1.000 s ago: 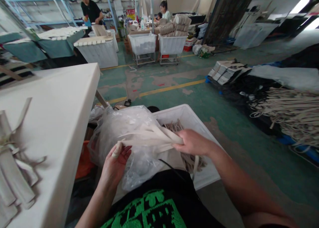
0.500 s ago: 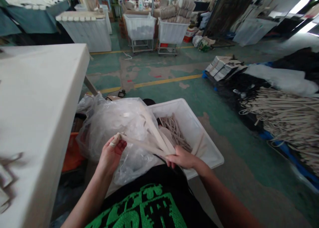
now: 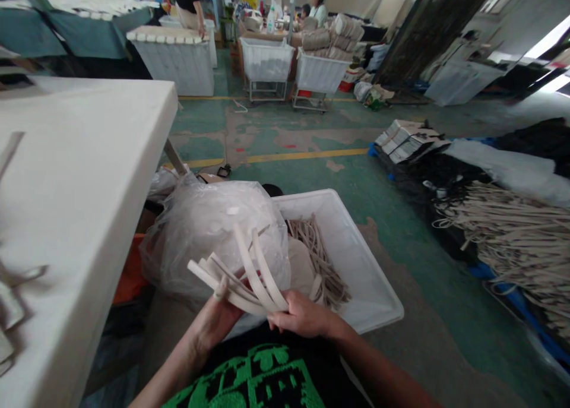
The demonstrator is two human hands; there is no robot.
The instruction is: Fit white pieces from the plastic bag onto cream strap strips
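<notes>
Several beige fabric strips (image 3: 262,301) fan out in front of my body. My right hand (image 3: 307,314) is closed around their gathered ends at the right. On the left, my left hand (image 3: 218,316) cradles the same strips, with its fingers underneath and its thumb against them; a pale wrap covers the thumb tip. The free ends point up and to the left, above a clear plastic bag (image 3: 196,224). Just past my right hand, a white plastic bin (image 3: 369,265) holds a tangle of darker beige strips (image 3: 323,256).
A white table (image 3: 111,141) with cut strips on it stands close at my left. At right, a pallet carries a long heap of beige cords (image 3: 525,236). Wheeled white bins (image 3: 267,60) stand farther back, and co-workers (image 3: 189,7) are behind them.
My left hand has moved down and right, closer to my right hand. The strips, stretched between the hands before, now curve upward in a loose fan. The view has shifted slightly.
</notes>
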